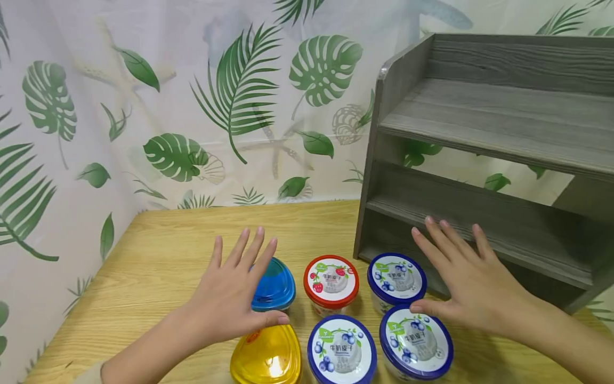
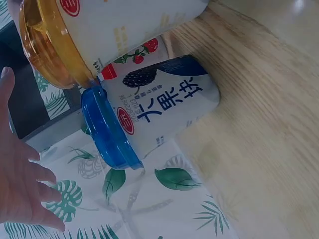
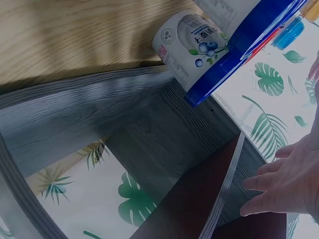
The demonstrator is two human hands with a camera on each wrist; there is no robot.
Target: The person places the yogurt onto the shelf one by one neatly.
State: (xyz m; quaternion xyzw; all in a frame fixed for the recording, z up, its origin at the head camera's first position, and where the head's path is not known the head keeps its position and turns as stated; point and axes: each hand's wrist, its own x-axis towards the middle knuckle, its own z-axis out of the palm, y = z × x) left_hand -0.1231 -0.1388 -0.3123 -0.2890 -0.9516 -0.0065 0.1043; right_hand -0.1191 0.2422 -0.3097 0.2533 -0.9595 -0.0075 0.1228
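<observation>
My left hand [image 1: 232, 298] hovers with spread fingers over two lidded cups, one with a blue lid [image 1: 275, 285] and one with a yellow lid [image 1: 268, 354]. The left wrist view shows the white side of the blue-lidded cup [image 2: 164, 107], printed with a blackberry. Spread likewise, my right hand [image 1: 472, 288] is above two blue-rimmed blueberry cups, one farther back [image 1: 395, 277] and one nearer [image 1: 416, 341]. Between the hands stand a red-rimmed strawberry cup [image 1: 331, 280] and a third blueberry cup [image 1: 341, 349]. Neither hand holds anything.
A grey wooden shelf unit [image 1: 494, 114] with several levels stands at the right, close behind the back blueberry cup. The wooden table [image 1: 158, 256] meets a leaf-printed cloth backdrop [image 1: 168, 96] at the rear and left.
</observation>
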